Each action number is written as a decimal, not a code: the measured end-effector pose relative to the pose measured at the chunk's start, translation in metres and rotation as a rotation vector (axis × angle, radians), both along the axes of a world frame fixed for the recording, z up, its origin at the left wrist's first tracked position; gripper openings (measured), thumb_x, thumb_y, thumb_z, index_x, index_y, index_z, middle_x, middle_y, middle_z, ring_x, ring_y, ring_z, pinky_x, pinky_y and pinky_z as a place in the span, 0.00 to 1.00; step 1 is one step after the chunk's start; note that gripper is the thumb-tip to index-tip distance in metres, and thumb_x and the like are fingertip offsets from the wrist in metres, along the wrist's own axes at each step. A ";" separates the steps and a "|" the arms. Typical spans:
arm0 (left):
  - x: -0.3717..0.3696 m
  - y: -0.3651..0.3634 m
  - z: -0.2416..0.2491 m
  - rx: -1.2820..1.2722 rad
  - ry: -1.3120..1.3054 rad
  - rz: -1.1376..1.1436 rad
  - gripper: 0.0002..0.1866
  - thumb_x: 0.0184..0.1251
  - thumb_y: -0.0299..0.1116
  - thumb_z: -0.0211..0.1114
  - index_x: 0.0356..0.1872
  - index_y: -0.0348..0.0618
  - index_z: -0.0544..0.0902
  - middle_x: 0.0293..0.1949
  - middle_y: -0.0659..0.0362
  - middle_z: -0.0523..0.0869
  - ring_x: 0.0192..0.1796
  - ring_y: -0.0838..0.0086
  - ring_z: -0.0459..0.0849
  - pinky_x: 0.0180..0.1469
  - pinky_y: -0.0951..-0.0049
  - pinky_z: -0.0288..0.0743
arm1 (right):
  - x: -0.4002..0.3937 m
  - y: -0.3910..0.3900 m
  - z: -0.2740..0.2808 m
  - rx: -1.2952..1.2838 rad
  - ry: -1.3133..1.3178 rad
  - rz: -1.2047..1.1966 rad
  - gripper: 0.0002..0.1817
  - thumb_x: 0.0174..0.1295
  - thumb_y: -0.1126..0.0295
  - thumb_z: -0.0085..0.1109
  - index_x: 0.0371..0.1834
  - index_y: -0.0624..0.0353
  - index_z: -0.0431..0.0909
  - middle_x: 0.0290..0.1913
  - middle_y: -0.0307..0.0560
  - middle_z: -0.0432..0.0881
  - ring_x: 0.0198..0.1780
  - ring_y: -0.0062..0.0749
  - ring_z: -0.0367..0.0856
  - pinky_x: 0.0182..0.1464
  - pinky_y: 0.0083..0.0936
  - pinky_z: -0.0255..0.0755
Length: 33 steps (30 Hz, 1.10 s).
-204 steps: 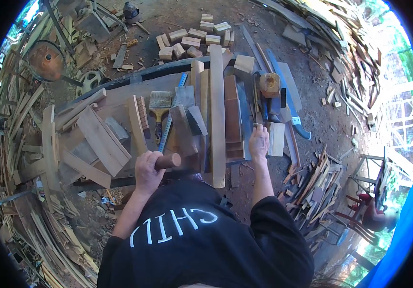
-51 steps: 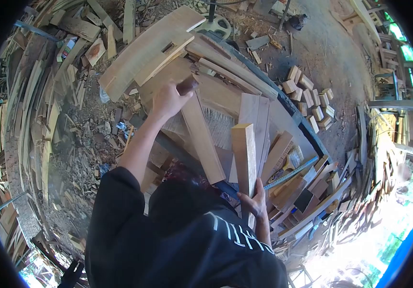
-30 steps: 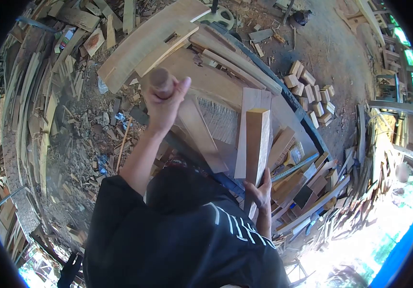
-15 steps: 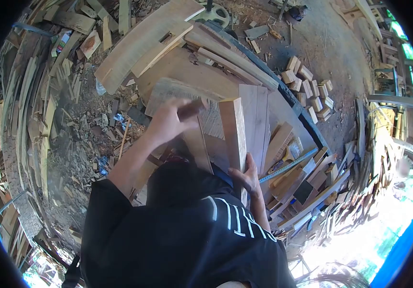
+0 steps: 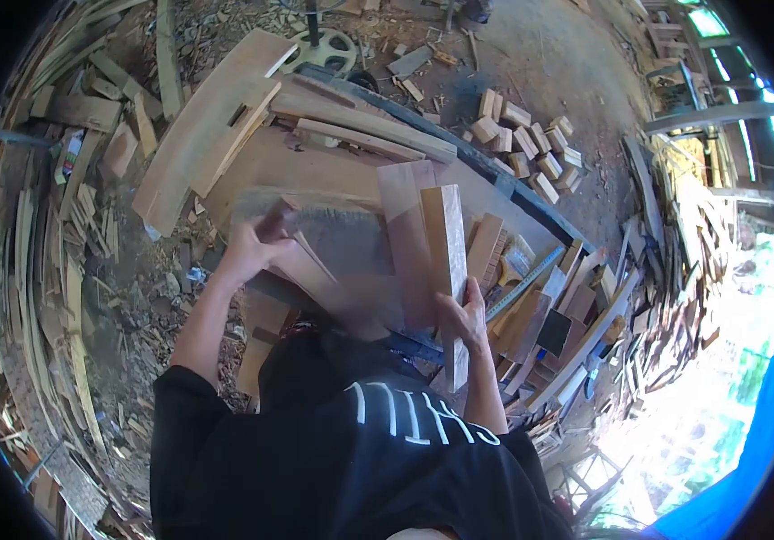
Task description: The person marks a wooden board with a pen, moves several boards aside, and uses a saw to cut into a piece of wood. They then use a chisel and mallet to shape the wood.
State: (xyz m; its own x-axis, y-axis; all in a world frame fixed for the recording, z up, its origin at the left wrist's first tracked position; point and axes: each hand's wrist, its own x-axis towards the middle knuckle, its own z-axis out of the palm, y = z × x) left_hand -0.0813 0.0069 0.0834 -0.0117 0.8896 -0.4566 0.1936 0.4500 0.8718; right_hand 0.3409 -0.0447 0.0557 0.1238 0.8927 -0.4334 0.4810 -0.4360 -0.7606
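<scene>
My right hand (image 5: 466,317) is closed round the lower half of a squared wooden beam (image 5: 445,256), which stands with its far end pointing away from me. Off to the left, my left hand (image 5: 256,252) grips a brown wooden block (image 5: 277,219). A thin pale wooden strip (image 5: 315,270) runs from beside that hand toward my lap; its near end is blurred. Beneath both hands lies a wide, rough grey-brown board (image 5: 342,238). A flat wooden plank (image 5: 403,211), partly smeared by motion, lies just left of the beam.
Long planks (image 5: 216,126) and a dark straight rail (image 5: 504,184) border the work surface at the far side. Several cut blocks (image 5: 531,139) are heaped on the floor beyond. At right are a brush (image 5: 514,264), a blue ruler (image 5: 531,279) and offcuts. Scrap wood covers the left floor.
The view has shifted, so the surroundings sit farther left. My left hand has moved left and down, away from the beam, with the brown block. My right hand still holds the beam.
</scene>
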 end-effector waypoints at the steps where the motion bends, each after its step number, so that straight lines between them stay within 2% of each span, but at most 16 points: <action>1: -0.007 0.005 0.010 0.003 0.001 -0.009 0.13 0.55 0.34 0.76 0.33 0.38 0.83 0.24 0.64 0.82 0.20 0.84 0.76 0.21 0.79 0.69 | -0.002 0.000 0.002 0.013 0.083 -0.024 0.26 0.50 0.57 0.71 0.45 0.63 0.72 0.36 0.47 0.78 0.39 0.31 0.76 0.43 0.30 0.72; 3: -0.021 0.020 0.030 -0.082 -0.033 0.118 0.14 0.55 0.36 0.77 0.32 0.40 0.82 0.20 0.66 0.78 0.14 0.85 0.71 0.17 0.81 0.64 | 0.000 -0.003 0.007 0.035 0.182 -0.091 0.23 0.53 0.60 0.70 0.44 0.62 0.72 0.37 0.45 0.78 0.38 0.28 0.76 0.42 0.27 0.72; 5: -0.032 0.026 0.025 -0.074 -0.045 0.175 0.15 0.54 0.38 0.78 0.33 0.40 0.82 0.19 0.67 0.76 0.13 0.85 0.70 0.16 0.81 0.63 | 0.004 -0.014 0.019 0.114 0.311 -0.201 0.21 0.56 0.63 0.69 0.47 0.60 0.71 0.38 0.42 0.78 0.38 0.25 0.76 0.41 0.24 0.72; 6: -0.037 0.026 0.022 -0.066 -0.061 0.233 0.17 0.53 0.39 0.78 0.34 0.40 0.82 0.18 0.68 0.75 0.12 0.85 0.69 0.15 0.81 0.62 | 0.013 -0.020 0.023 0.059 0.356 -0.283 0.21 0.57 0.65 0.68 0.49 0.59 0.71 0.39 0.42 0.79 0.39 0.23 0.77 0.42 0.23 0.73; 8: -0.043 0.020 0.004 -0.131 -0.059 0.259 0.17 0.54 0.40 0.79 0.33 0.43 0.80 0.18 0.69 0.74 0.12 0.84 0.70 0.15 0.82 0.62 | 0.033 -0.032 0.025 0.161 0.351 -0.380 0.20 0.58 0.66 0.67 0.50 0.58 0.71 0.41 0.41 0.79 0.39 0.22 0.77 0.42 0.22 0.73; 10: -0.047 0.011 -0.015 -0.307 -0.174 0.430 0.17 0.54 0.41 0.78 0.32 0.47 0.78 0.18 0.70 0.73 0.13 0.84 0.70 0.15 0.82 0.62 | 0.061 -0.047 0.022 0.156 0.300 -0.447 0.19 0.59 0.67 0.67 0.50 0.58 0.71 0.42 0.40 0.79 0.40 0.22 0.76 0.43 0.22 0.72; 11: -0.048 0.008 -0.018 -0.309 -0.178 0.423 0.17 0.54 0.41 0.78 0.32 0.47 0.78 0.18 0.70 0.73 0.13 0.84 0.70 0.15 0.82 0.62 | 0.076 -0.057 0.016 0.163 0.266 -0.470 0.19 0.59 0.67 0.67 0.50 0.57 0.71 0.42 0.40 0.79 0.39 0.21 0.76 0.42 0.21 0.71; 13: -0.045 0.003 -0.021 -0.401 -0.257 0.493 0.17 0.54 0.42 0.79 0.31 0.48 0.77 0.18 0.70 0.73 0.14 0.84 0.70 0.16 0.80 0.63 | 0.090 -0.070 0.013 0.171 0.217 -0.517 0.19 0.59 0.66 0.67 0.49 0.58 0.71 0.40 0.39 0.79 0.38 0.20 0.75 0.40 0.20 0.70; 17: -0.039 0.006 -0.014 -0.408 -0.333 0.533 0.19 0.52 0.42 0.80 0.32 0.47 0.77 0.18 0.70 0.73 0.15 0.84 0.70 0.16 0.78 0.65 | 0.097 -0.084 0.001 0.184 0.135 -0.513 0.18 0.60 0.65 0.67 0.49 0.59 0.72 0.39 0.38 0.79 0.37 0.19 0.74 0.40 0.19 0.69; 21: -0.015 0.014 -0.023 -0.339 -0.212 0.585 0.18 0.53 0.41 0.80 0.31 0.45 0.79 0.18 0.69 0.73 0.14 0.83 0.70 0.15 0.79 0.64 | 0.092 -0.086 -0.016 0.230 0.089 -0.534 0.20 0.57 0.65 0.68 0.48 0.61 0.72 0.38 0.40 0.78 0.38 0.22 0.75 0.41 0.22 0.70; 23: -0.005 0.014 -0.026 -0.251 -0.121 0.625 0.15 0.54 0.40 0.79 0.31 0.44 0.82 0.18 0.68 0.74 0.13 0.83 0.71 0.15 0.81 0.63 | 0.099 -0.090 -0.038 0.443 -0.289 -0.474 0.21 0.54 0.66 0.70 0.47 0.62 0.72 0.38 0.41 0.77 0.39 0.25 0.75 0.43 0.24 0.70; 26: 0.001 0.011 -0.027 -0.105 0.062 0.543 0.13 0.54 0.39 0.78 0.31 0.45 0.84 0.19 0.69 0.76 0.13 0.84 0.71 0.15 0.82 0.64 | 0.068 -0.081 0.012 0.337 -0.124 -0.498 0.22 0.52 0.66 0.70 0.46 0.63 0.71 0.38 0.42 0.77 0.40 0.27 0.74 0.45 0.26 0.69; 28: 0.001 0.010 -0.021 -0.075 0.108 0.550 0.10 0.55 0.39 0.77 0.29 0.47 0.84 0.19 0.70 0.76 0.14 0.85 0.71 0.17 0.83 0.66 | 0.062 -0.080 0.021 0.383 -0.067 -0.452 0.22 0.53 0.67 0.69 0.47 0.61 0.71 0.38 0.41 0.76 0.40 0.25 0.74 0.45 0.24 0.69; 30: 0.002 0.012 -0.005 0.002 -0.041 0.610 0.11 0.56 0.39 0.77 0.29 0.47 0.84 0.19 0.69 0.76 0.16 0.85 0.72 0.18 0.84 0.65 | 0.053 -0.079 0.028 0.406 -0.019 -0.380 0.19 0.55 0.71 0.67 0.46 0.59 0.69 0.38 0.39 0.76 0.39 0.22 0.73 0.43 0.21 0.69; 32: 0.005 0.017 0.027 0.056 -0.149 0.635 0.12 0.57 0.40 0.77 0.27 0.48 0.82 0.20 0.69 0.76 0.20 0.86 0.73 0.21 0.83 0.64 | 0.040 -0.072 0.038 0.391 -0.029 -0.334 0.21 0.53 0.70 0.69 0.47 0.59 0.70 0.38 0.39 0.76 0.40 0.23 0.74 0.45 0.22 0.69; 33: 0.008 0.018 0.039 0.236 -0.264 0.666 0.13 0.57 0.40 0.77 0.26 0.49 0.80 0.20 0.69 0.76 0.21 0.86 0.74 0.23 0.83 0.63 | 0.034 -0.071 0.044 0.375 -0.046 -0.299 0.24 0.51 0.69 0.71 0.48 0.59 0.70 0.39 0.39 0.76 0.41 0.23 0.75 0.46 0.23 0.69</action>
